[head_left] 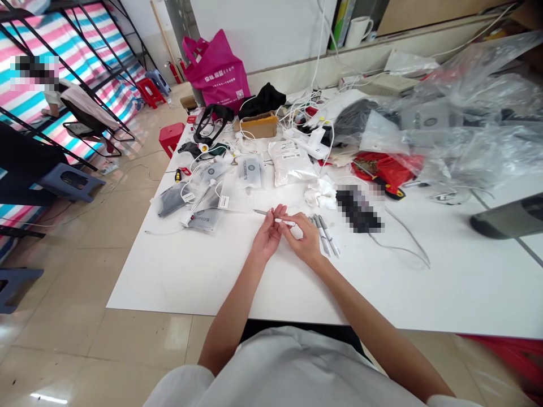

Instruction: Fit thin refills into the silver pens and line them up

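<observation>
A slim grey-and-white pen [287, 223] is held over the table between my two hands, its grey end pointing left. My left hand [267, 238] is closed round the grey part, palm turned partly up. With thumb and fingers, my right hand [304, 240] pinches the white part at the right end. Just beyond the right hand, several grey-and-white pens [327, 233] lie side by side on the white table [178, 277]. Parts of the held pen are hidden by my fingers.
Plastic-bagged items [203, 220], a white packet [292, 163] and tangled white cables [297, 110] crowd the table's far side. A screwdriver [389, 187] lies near a red bag [392, 169]. A dark cylinder [509, 217] stands right. Another person [50, 93] sits far left.
</observation>
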Available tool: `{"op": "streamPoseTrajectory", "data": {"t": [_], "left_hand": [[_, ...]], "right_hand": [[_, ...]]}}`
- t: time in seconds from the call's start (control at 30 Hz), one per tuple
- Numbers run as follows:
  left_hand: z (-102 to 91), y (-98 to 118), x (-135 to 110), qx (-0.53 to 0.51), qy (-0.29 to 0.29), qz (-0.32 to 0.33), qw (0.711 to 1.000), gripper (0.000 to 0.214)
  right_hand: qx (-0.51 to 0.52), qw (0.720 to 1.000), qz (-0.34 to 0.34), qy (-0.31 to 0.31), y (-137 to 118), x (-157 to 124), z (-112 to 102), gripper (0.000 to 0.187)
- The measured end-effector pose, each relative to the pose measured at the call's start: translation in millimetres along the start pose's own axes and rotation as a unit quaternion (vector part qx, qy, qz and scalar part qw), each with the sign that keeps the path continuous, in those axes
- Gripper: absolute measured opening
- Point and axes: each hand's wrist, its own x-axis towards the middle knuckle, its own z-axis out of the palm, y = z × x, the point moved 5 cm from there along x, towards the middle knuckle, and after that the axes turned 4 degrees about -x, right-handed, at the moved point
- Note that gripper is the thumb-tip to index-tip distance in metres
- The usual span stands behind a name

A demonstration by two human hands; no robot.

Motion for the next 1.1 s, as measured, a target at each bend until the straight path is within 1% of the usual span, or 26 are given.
{"op": "streamPoseTrajectory", "data": {"t": [0.1, 0.27, 0.43, 0.6, 0.73, 0.93, 1.1], "left_hand": [[-0.8, 2.5, 1.4, -0.018, 0.006, 0.008, 1.000, 0.021], [-1.2, 4.6, 1.1, -0.045, 0.000, 0.010, 0.999, 0.023], [0.3, 3.9, -2.2, -0.038, -0.024, 0.000, 0.999, 0.022], [0.8, 3.4, -3.2, -0.038, -0.027, -0.002, 0.999, 0.023], [2.7, 3.1, -5.0, -0.036, -0.016, -0.005, 0.999, 0.025], [3.5, 2.3, -5.8, -0.035, -0.016, -0.010, 0.999, 0.021], [1.8, 0.8, -4.3, -0.040, -0.015, -0.016, 0.999, 0.021]], "right_hand": [[-0.024, 0.999, -0.034, 0.000, -0.3, -1.2, 0.0, 0.013], [-0.099, 0.988, -0.115, -0.038, -9.7, -0.3, 7.7, 0.009], [-0.108, 0.980, -0.162, -0.029, -24.4, 1.7, 9.3, 0.011], [-0.113, 0.980, -0.160, -0.026, -31.4, 4.2, 5.6, 0.011], [-0.110, 0.980, -0.164, -0.022, -34.9, 5.4, 2.5, 0.013], [-0.105, 0.982, -0.157, -0.015, -34.6, 6.6, 1.0, 0.013], [-0.109, 0.982, -0.151, -0.013, -31.7, 7.3, 1.6, 0.007]]}}
